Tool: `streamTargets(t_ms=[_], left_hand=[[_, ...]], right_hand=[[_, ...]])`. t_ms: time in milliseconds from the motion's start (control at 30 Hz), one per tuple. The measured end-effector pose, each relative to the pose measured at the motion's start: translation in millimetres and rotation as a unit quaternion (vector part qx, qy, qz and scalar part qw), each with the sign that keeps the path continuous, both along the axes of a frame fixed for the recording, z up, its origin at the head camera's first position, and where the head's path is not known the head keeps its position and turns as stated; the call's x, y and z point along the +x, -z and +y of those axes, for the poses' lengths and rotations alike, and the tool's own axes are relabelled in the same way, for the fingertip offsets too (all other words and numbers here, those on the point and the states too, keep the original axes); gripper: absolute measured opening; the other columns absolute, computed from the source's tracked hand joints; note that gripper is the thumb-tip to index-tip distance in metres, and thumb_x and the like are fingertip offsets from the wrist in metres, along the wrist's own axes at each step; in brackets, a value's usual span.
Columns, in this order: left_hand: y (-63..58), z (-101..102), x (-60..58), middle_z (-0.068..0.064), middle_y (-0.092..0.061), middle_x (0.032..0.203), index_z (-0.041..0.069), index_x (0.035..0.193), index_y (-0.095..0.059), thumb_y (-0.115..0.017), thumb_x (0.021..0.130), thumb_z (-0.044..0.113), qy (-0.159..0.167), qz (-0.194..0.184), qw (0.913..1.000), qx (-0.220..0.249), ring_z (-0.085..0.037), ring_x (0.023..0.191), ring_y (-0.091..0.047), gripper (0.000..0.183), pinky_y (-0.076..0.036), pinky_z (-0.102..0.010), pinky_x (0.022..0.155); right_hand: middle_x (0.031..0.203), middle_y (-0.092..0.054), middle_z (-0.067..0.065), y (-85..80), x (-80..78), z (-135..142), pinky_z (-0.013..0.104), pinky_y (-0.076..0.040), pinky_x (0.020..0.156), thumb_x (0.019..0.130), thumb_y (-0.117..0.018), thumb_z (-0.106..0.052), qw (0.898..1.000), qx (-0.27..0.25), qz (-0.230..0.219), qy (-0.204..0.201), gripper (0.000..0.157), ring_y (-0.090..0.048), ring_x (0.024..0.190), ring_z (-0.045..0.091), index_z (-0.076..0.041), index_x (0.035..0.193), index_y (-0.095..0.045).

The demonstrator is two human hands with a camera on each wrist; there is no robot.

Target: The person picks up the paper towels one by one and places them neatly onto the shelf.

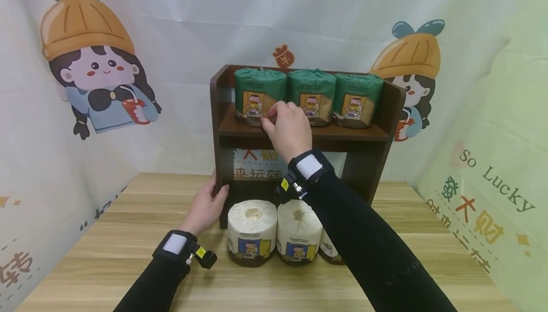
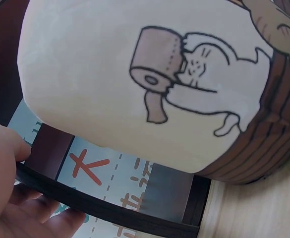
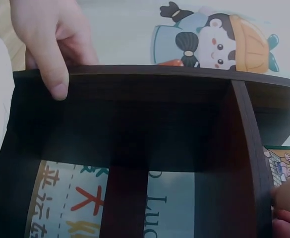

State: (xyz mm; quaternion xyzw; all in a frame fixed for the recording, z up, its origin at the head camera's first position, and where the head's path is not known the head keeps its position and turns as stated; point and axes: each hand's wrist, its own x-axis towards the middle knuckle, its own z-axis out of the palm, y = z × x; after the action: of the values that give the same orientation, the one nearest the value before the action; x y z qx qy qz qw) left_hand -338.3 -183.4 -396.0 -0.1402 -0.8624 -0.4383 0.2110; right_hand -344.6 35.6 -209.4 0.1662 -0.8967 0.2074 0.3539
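Observation:
A dark brown two-tier shelf (image 1: 302, 143) stands on the wooden table. My left hand (image 1: 205, 209) grips the shelf's left side panel, its thumb on one face and fingers on the other in the left wrist view. Three green-wrapped toilet rolls, left (image 1: 260, 83), middle (image 1: 311, 83) and right (image 1: 359, 88), sit in a row on the upper tier. My right hand (image 1: 292, 129) is at the front of the upper tier, its loosely bent fingers before the left and middle green rolls. Whether the fingertips touch a roll is hard to tell.
In front of the lower tier stand cream-wrapped toilet rolls, left (image 1: 251, 229), middle (image 1: 298, 231) and right (image 1: 329, 250), the last mostly behind my right sleeve. A printed cloth (image 1: 184, 64) hangs behind the wooden table (image 1: 128, 236).

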Motion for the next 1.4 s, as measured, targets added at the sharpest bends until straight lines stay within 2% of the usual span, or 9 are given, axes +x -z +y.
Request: streamTargets(t_ms=[167,367,633,933,1100,1233,1300,1400], left_hand=[[-0.7,2,0.2,-0.015,-0.039,0.148,0.026,0.157,-0.023,-0.05,0.105,0.023,0.006,-0.006,1.0,0.005,-0.031,0.128,-0.04,0.059,-0.037,-0.054,0.105],[-0.5,2,-0.5,-0.014,-0.038,0.149,0.026,0.157,-0.022,-0.049,0.106,0.024,0.009,-0.018,0.9998,0.01,-0.031,0.128,-0.041,0.058,-0.039,-0.054,0.103],[-1.6,4,-2.4,-0.013,-0.036,0.151,0.024,0.158,-0.021,-0.049,0.106,0.024,0.012,-0.02,0.9997,0.01,-0.031,0.129,-0.04,0.059,-0.039,-0.054,0.103],[-1.0,-2,-4.0,-0.016,-0.035,0.151,0.022,0.158,-0.02,-0.053,0.105,0.022,0.02,-0.022,0.9995,0.011,-0.032,0.13,-0.038,0.063,-0.038,-0.053,0.104],[-7.7,-1,-2.3,-0.02,-0.039,0.147,0.017,0.157,-0.023,-0.056,0.103,0.021,0.023,-0.023,0.9994,0.007,-0.037,0.127,-0.041,0.064,-0.043,-0.056,0.098],[-19.3,4,7.9,-0.023,-0.035,0.148,0.006,0.156,-0.019,-0.062,0.099,0.019,0.018,-0.022,0.9981,0.054,-0.037,0.128,-0.039,0.072,-0.042,-0.055,0.1],[-27.0,9,17.6,-0.022,-0.033,0.149,0.002,0.154,-0.018,-0.065,0.097,0.016,0.0,0.001,0.9957,0.092,-0.035,0.13,-0.037,0.076,-0.041,-0.053,0.102],[-36.6,16,37.3,-0.016,-0.038,0.144,0.001,0.15,-0.025,-0.069,0.092,0.012,-0.036,0.061,0.9881,0.137,-0.027,0.127,-0.04,0.074,-0.044,-0.05,0.101]], right_hand=[[0.1,-0.063,0.002,3.0,3.9,2,0.039,-0.046,0.088,0.094,-0.069,-0.036,1.0,0.019,0.001,-0.008,0.03,-0.053,0.101,0.022,-0.013,0.112,-0.071],[0.094,-0.061,0.001,6.6,10.7,4,0.038,-0.045,0.086,0.094,-0.069,-0.037,0.999,0.014,0.0,-0.034,0.035,-0.05,0.096,0.02,-0.013,0.119,-0.071],[0.09,-0.06,-0.001,14.1,18.1,16,0.039,-0.043,0.084,0.094,-0.071,-0.033,0.996,0.002,0.042,-0.075,0.031,-0.049,0.091,0.018,-0.011,0.116,-0.071],[0.089,-0.061,0.0,24.3,34.7,36,0.042,-0.043,0.083,0.091,-0.074,-0.025,0.988,-0.013,0.088,-0.125,0.022,-0.05,0.092,0.019,-0.01,0.108,-0.073],[0.089,-0.062,0.003,30.2,41.6,48,0.042,-0.044,0.081,0.089,-0.075,-0.022,0.983,-0.032,0.107,-0.146,0.023,-0.051,0.09,0.019,-0.008,0.107,-0.072],[0.092,-0.064,0.004,35.2,46.4,61,0.04,-0.045,0.078,0.088,-0.076,-0.022,0.98,-0.048,0.108,-0.158,0.026,-0.053,0.09,0.018,-0.006,0.109,-0.072],[0.094,-0.064,0.004,37.2,48.7,70,0.039,-0.047,0.076,0.088,-0.077,-0.021,0.98,-0.061,0.106,-0.16,0.027,-0.054,0.092,0.018,-0.006,0.11,-0.072],[0.097,-0.064,0.004,41.3,54.3,86,0.039,-0.049,0.074,0.087,-0.078,-0.021,0.979,-0.079,0.101,-0.156,0.028,-0.055,0.093,0.017,-0.005,0.11,-0.072]])
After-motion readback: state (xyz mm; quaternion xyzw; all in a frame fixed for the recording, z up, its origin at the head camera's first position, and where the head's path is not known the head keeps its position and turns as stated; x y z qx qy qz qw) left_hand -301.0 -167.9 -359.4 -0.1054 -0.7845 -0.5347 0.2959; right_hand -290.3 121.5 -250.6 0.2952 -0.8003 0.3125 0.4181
